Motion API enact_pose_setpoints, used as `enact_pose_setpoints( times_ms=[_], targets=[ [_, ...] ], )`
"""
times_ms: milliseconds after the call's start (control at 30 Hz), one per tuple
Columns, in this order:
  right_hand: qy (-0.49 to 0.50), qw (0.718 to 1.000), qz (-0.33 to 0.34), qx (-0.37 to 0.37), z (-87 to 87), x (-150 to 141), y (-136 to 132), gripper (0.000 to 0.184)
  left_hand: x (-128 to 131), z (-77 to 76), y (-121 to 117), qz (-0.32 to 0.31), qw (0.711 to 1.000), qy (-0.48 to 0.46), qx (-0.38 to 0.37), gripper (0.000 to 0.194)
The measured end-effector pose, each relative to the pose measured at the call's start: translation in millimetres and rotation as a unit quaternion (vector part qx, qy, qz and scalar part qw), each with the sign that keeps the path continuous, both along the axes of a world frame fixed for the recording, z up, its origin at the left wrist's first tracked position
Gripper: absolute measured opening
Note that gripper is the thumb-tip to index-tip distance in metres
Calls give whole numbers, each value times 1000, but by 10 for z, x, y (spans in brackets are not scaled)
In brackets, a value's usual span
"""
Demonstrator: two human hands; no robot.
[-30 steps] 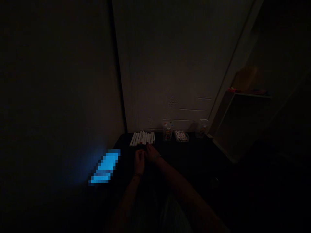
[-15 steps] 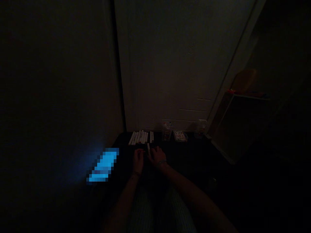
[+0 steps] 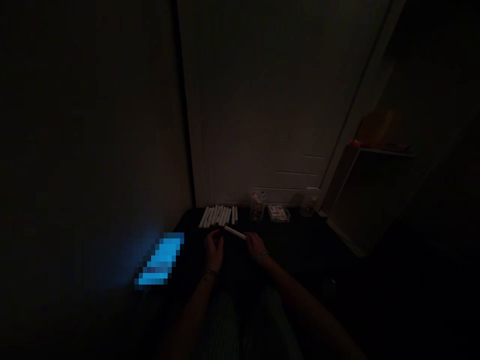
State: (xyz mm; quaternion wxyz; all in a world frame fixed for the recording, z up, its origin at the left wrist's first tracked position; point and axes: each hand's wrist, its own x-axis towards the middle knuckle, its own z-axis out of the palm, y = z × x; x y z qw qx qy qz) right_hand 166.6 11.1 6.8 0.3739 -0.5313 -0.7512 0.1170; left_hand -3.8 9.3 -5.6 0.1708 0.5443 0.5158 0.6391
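Note:
A white marker [image 3: 235,232] slants between my two hands over the dark tabletop. My right hand [image 3: 256,246] pinches its right end, with the fingers closed. Close to the marker's other end, which looks dark, is my left hand [image 3: 214,248]. Its fingers are curled together, and the gloom hides what they hold, if anything. Just beyond the hands lies a row of several white markers [image 3: 216,216], side by side, with a small gap before the rightmost ones.
A clear container [image 3: 257,207] with pens stands behind my right hand, beside a low case of markers [image 3: 278,213]. Another clear container [image 3: 310,202] stands at the back right. A glowing blue screen [image 3: 160,260] is at the left. The dark table [image 3: 300,245] meets a pale panel behind.
My right hand has moved slightly right and the white marker, upright before, now slants across between the hands. My left hand has stayed nearly in place.

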Motion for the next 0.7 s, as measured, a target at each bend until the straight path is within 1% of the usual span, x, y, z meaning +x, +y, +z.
enact_pose_setpoints(
  times_ms=[67, 133, 167, 267, 333, 367, 400, 467, 567, 700],
  targets=[
    [110, 994, -2, -22, -40, 100, -8, 34, 26, 65, -45, -10, 1000, 22, 16, 38],
    [189, 981, -4, -49, -72, 155, -29, 37, 55, 127, -89, -47, 998, 27, 9, 42],
    [213, 975, -5, -56, -81, 165, -40, 38, 67, 151, -108, -70, 997, 19, -5, 45],
    [229, 972, -9, -53, -85, 147, -66, 38, 88, 183, -137, -139, 988, -32, -67, 52],
    [210, 977, -8, -48, -78, 120, -77, 37, 85, 172, -136, -175, 978, -52, -96, 49],
    [200, 979, -5, -47, -76, 108, -80, 36, 79, 161, -129, -182, 976, -53, -104, 45],
    [196, 979, -1, -46, -75, 100, -83, 36, 70, 148, -121, -181, 976, -51, -109, 42],
    [213, 976, 15, -47, -79, 99, -82, 34, 48, 126, -103, -159, 980, -48, -112, 39],
    [282, 957, 40, -58, -96, 129, -61, 31, 14, 115, -91, -120, 985, -46, -117, 40],
    [353, 933, 28, -64, -111, 167, -18, 30, -9, 150, -130, -108, 985, -22, -132, 42]
  ],
)
